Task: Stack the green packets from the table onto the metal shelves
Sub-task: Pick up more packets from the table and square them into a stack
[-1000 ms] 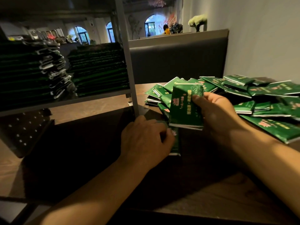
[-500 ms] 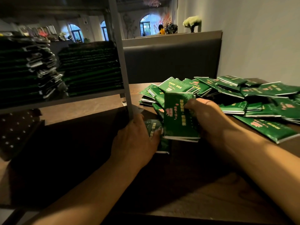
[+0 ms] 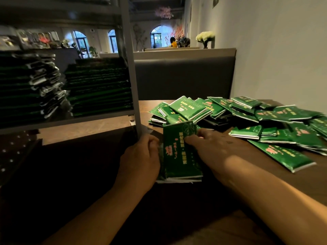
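Bundle of green packets stands between both hands at the near centre of the worktop, tilted with its printed face toward the camera and its white lower edges showing. Face has red and yellow print in vertical lines; characters too blurred to read, no brand legible. Right hand holds the bundle from the right, fingers curled over its top right edge onto the front face. Left hand is against the bundle's left edge, fingers curled around that side; fingertips hidden behind the packets, so the exact grip there can't be told. Bundle's bottom edge sits close to the worktop; contact unclear in the shadow.

Loose pile of packets spreads across the far right of the worktop, just behind and right of the bundle, lying flat and overlapping at mixed angles. Same green wrapper, red emblem and yellow writing, not readable. One long packet lies alone near the right edge, angled.

Metal shelf at left, its upright post just left of the left hand. Two tall stacks of packets sit on it, right one neat, left one ragged with silver edges sticking out. Dark padded seat back behind the worktop; white flowers on the ledge above it, plain wall at right.
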Demonstrator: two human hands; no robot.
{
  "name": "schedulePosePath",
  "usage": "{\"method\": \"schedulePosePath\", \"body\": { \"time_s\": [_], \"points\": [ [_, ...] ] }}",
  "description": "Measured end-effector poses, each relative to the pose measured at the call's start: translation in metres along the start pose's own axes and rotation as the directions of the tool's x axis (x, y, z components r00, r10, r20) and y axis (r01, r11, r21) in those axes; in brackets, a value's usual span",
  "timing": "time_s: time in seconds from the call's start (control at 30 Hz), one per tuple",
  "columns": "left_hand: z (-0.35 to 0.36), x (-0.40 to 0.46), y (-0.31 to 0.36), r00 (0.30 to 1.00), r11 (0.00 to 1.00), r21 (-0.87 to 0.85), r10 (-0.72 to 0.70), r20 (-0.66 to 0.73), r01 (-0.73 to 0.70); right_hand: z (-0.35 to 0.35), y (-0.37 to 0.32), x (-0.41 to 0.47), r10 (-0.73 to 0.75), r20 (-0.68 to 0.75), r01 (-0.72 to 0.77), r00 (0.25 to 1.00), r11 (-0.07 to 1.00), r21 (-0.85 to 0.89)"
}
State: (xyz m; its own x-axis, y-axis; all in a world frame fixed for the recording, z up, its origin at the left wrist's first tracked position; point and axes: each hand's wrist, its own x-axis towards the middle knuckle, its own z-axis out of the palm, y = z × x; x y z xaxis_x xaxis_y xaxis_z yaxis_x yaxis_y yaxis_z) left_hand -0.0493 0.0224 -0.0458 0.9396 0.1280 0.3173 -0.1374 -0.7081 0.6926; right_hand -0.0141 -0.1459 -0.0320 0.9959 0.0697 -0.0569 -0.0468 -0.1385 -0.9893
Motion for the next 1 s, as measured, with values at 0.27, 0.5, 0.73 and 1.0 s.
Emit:
{"method": "schedulePosePath", "body": {
  "time_s": [0.27,0.5,0.73,1.0],
  "points": [
    [0.0,-0.006,0.009,0.984,0.994,-0.104,0.051,0.17,-0.033,0.004,-0.005,-0.007,-0.036,-0.059,0.031,0.998,0.996,-0.088],
    [-0.003,-0.009,0.012,0.984,0.991,-0.131,0.063,0.168,-0.041,0.006,-0.003,-0.009,-0.067,-0.067,0.06,0.995,0.993,-0.099],
    [-0.003,-0.013,0.015,0.991,0.957,-0.276,0.11,0.081,-0.084,0.004,-0.011,-0.021,-0.318,-0.126,0.31,0.94,0.948,-0.077],
    [0.009,0.004,0.038,0.965,0.863,-0.505,0.11,0.239,0.027,-0.004,-0.019,-0.029,-0.638,-0.149,0.652,0.755,0.755,0.066]
  ]
}}
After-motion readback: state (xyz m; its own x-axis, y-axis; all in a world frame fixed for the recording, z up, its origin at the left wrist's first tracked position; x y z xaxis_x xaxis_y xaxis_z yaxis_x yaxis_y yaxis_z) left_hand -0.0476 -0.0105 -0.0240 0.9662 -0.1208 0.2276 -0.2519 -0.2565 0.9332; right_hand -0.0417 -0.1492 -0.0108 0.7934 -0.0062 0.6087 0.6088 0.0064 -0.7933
